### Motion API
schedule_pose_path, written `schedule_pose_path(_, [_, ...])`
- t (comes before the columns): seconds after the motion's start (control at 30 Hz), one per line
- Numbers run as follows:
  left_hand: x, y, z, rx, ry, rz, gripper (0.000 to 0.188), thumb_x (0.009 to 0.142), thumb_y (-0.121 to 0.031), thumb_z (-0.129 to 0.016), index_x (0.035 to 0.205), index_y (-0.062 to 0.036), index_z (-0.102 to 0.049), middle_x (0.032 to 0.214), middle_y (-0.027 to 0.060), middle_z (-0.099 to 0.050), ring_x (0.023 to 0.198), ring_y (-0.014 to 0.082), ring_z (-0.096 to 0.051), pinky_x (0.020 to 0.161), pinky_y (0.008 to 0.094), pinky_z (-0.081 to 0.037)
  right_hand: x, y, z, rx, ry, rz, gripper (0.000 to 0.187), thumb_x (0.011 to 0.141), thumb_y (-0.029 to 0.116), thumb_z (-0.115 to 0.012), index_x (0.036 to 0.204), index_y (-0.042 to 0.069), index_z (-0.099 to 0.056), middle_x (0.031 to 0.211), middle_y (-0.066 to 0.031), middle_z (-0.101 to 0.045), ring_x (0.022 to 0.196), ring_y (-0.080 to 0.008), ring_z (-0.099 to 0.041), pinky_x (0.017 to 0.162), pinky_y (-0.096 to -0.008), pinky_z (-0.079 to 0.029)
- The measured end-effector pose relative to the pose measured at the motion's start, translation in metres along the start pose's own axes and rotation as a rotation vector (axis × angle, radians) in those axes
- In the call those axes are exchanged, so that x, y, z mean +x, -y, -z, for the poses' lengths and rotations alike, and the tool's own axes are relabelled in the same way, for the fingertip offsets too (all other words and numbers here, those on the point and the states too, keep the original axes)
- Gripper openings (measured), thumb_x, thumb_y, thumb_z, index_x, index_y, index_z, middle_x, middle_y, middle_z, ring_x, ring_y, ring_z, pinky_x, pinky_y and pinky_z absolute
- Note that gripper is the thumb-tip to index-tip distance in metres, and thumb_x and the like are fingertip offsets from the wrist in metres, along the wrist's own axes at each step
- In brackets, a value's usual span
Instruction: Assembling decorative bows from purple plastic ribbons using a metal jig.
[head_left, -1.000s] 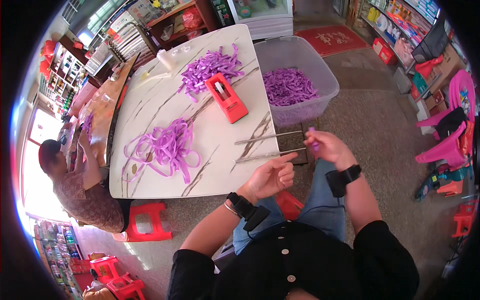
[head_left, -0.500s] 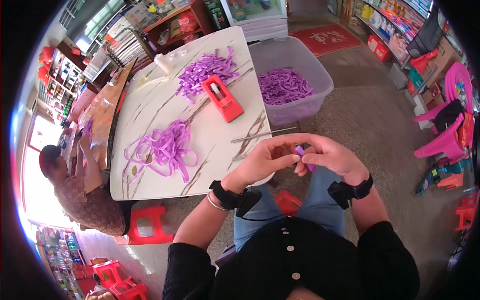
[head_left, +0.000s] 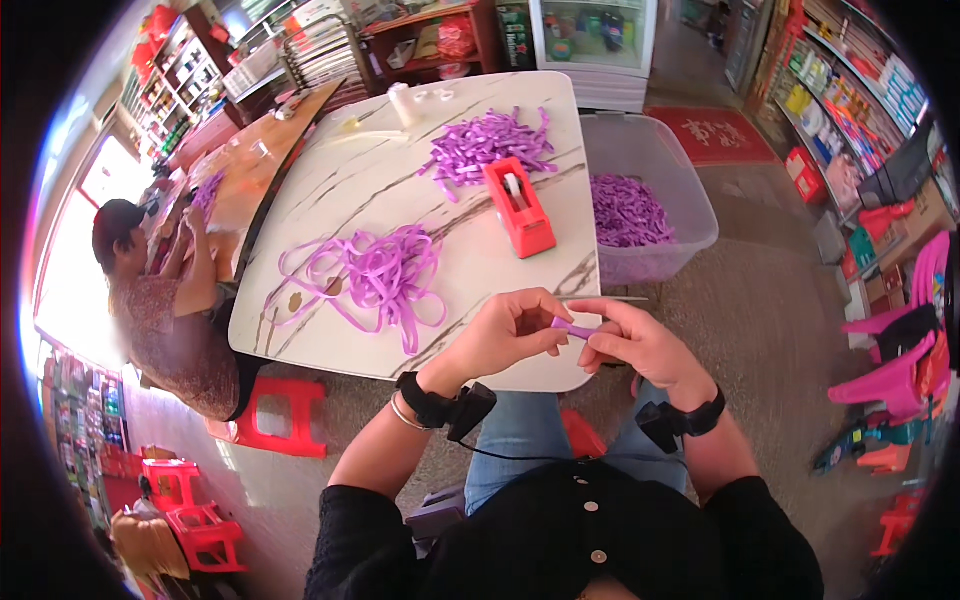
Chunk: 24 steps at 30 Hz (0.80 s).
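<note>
A short piece of purple ribbon (head_left: 572,328) spans the small gap between my two hands, just past the table's near right corner. Its left end is pinched between the thumb and fingers of my left hand (head_left: 508,335). My right hand (head_left: 648,350) grips the other end, its fingers curled. On the table, nearest my left hand, lies a loose tangle of long purple ribbon (head_left: 385,270). Farther back is a heap of short purple ribbon pieces (head_left: 485,145), with a red tape dispenser (head_left: 520,210) beside it.
A clear plastic bin (head_left: 690,205) filled with purple pieces stands against the right side of the marble-patterned table (head_left: 330,215). A thin rod (head_left: 610,298) lies behind my hands. Another person (head_left: 165,300) works at a wooden table on the left. Red stools (head_left: 285,415) stand nearby.
My hands have drawn slightly apart, and the ribbon piece now shows stretched between them. The view has turned, so the table sits farther right and lower.
</note>
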<state>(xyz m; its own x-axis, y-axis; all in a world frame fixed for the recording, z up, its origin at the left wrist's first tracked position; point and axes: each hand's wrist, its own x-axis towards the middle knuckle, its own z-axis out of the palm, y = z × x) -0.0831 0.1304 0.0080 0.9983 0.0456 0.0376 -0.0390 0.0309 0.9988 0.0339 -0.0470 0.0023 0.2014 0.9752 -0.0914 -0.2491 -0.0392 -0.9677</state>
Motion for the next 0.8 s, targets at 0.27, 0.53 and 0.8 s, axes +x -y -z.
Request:
schedule_pose_path(0.27, [0.028,-0.019,0.096,0.192,-0.35,-0.073,0.01,0.082,-0.007,-0.055,0.089,-0.0006,-0.056,0.072,0.0021,-0.059,0.065,0.007,-0.055,0.059,0.0201,-0.045,0.026,-0.066,-0.013,-0.076,-0.001,-0.04,0.032,0.086,0.014,-0.048,0.117,0.006,-0.045,0.088,-0.0035,-0.057,0.074,-0.0076,-0.051,0.064,-0.0211,-0.043])
schedule_pose_path(0.53, [0.085,-0.046,0.179,0.218,-0.637,0.1,0.023,0.082,-0.019,-0.056,0.097,-0.0021,-0.057,0.081,0.0033,-0.059,0.067,0.0079,-0.054,0.057,0.0195,-0.041,0.032,-0.065,-0.013,-0.152,-0.102,-0.094,0.026,0.085,0.012,-0.049,0.108,-0.001,-0.05,0.079,-0.0029,-0.058,0.067,-0.006,-0.052,0.059,-0.0202,-0.045])
schedule_pose_path(0.8, [0.005,-0.011,0.181,0.907,-0.067,0.349,0.022,0.072,-0.023,-0.063,0.072,-0.0019,-0.058,0.062,0.0014,-0.056,0.057,0.0099,-0.052,0.051,0.0251,-0.041,0.034,-0.069,-0.015,-0.157,-0.096,-0.118,0.024,0.085,0.012,-0.05,0.106,0.0,-0.051,0.076,-0.0021,-0.057,0.065,-0.0058,-0.052,0.058,-0.02,-0.045])
